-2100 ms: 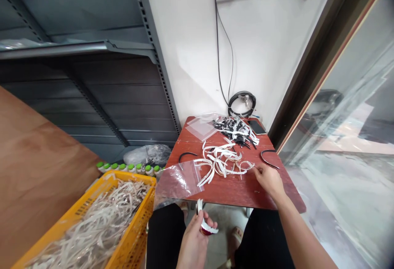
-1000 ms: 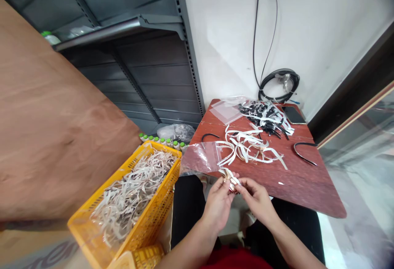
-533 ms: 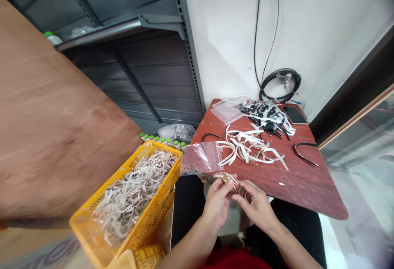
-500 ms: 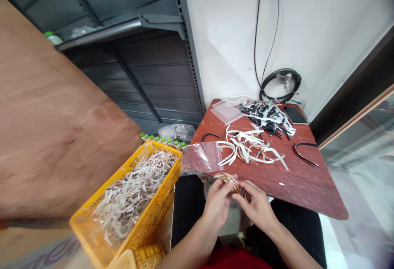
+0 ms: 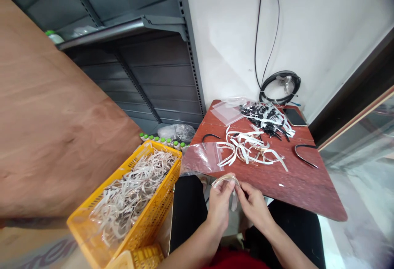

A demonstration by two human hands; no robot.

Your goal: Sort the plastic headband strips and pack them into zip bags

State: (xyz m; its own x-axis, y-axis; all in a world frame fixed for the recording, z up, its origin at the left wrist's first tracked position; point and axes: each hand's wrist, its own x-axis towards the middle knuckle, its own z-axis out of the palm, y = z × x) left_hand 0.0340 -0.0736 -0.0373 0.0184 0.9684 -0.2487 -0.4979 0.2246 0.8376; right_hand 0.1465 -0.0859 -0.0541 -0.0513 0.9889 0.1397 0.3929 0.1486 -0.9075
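Gripping a thin glossy curved band (image 5: 225, 180), left hand (image 5: 219, 208), right hand (image 5: 254, 208), both grips closed on it

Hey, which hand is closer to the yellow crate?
Left. The left hand is just to the right of the yellow crate, not touching it, and holds a curved strip. The right hand is farther from the crate, on the far side of the left hand.

gold band (image 5: 225, 180), white strips (image 5: 243, 150), yellow crate (image 5: 150, 203), red-brown table (image 5: 308, 191)
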